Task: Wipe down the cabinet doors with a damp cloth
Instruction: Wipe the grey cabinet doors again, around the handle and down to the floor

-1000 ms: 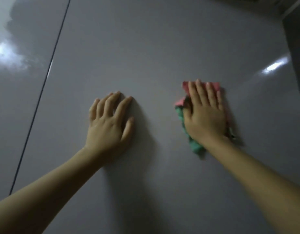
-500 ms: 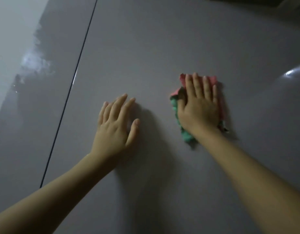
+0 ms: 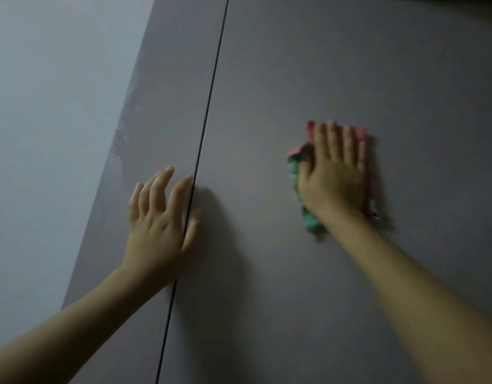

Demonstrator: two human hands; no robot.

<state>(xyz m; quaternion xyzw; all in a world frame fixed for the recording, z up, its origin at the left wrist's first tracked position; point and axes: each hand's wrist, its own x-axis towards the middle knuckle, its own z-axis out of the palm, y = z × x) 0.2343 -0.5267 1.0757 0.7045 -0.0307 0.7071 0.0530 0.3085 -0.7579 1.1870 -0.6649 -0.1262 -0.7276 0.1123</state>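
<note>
Cabinet doors fill most of the head view: a wide grey door [image 3: 336, 65] on the right side and a narrower grey door [image 3: 167, 106] beside it, parted by a thin dark seam [image 3: 211, 87] that runs from about 12 o'clock down toward 6 o'clock. A pale wall [image 3: 51, 106] lies beyond the narrower door, toward 9 o'clock. Faint whitish smears [image 3: 128, 126] mark that door along its edge nearest the wall.

A crumpled cloth [image 3: 311, 220], pink at its upper part and green lower down, sits flat against the wide door at roughly 3 o'clock from the frame's centre. The right hand [image 3: 333, 173] lies over it with straight fingers together, palm pressing it onto the panel; the thumb side meets the cloth's bunched left edge, and pink fabric shows past the fingertips and along the little-finger side.

The left hand [image 3: 161, 220] rests with fingers spread and relaxed at about 8 o'clock, grasping nothing. It straddles the seam, the thumb on the wide door and the other fingers on the narrower one. Both forearms are bare.
</note>
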